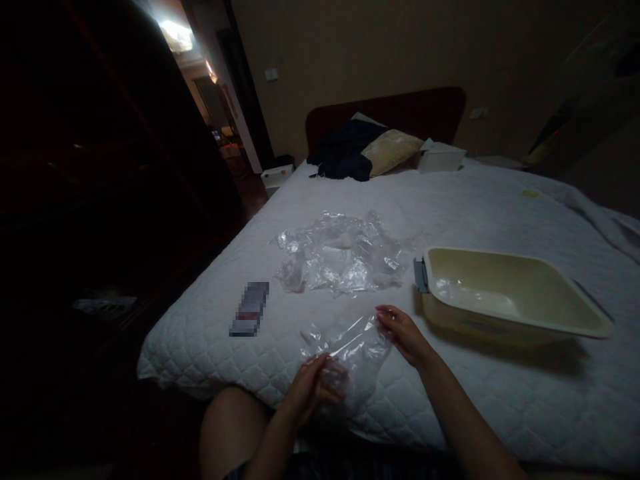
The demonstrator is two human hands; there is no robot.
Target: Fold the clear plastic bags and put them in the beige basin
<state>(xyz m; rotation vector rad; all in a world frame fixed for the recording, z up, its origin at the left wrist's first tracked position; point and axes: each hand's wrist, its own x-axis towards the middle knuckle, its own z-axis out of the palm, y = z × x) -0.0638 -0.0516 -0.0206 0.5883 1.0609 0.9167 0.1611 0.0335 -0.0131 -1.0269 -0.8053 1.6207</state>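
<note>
A clear plastic bag [350, 347] lies stretched on the white quilted bed [500, 400] near its front edge. My left hand [315, 383] pinches the bag's near lower end. My right hand [403, 333] pinches its far right edge. Both hands have fingers closed on the plastic. Beyond them lies a pile of several crumpled clear plastic bags [340, 253].
A cream plastic basin [510, 297] with a grey handle sits right of my hands, something clear inside. A small flat box [250, 308] lies to the left. Pillows [390, 150], dark clothing [343, 157] and a white box [440, 157] are by the headboard. The room's left side is dark.
</note>
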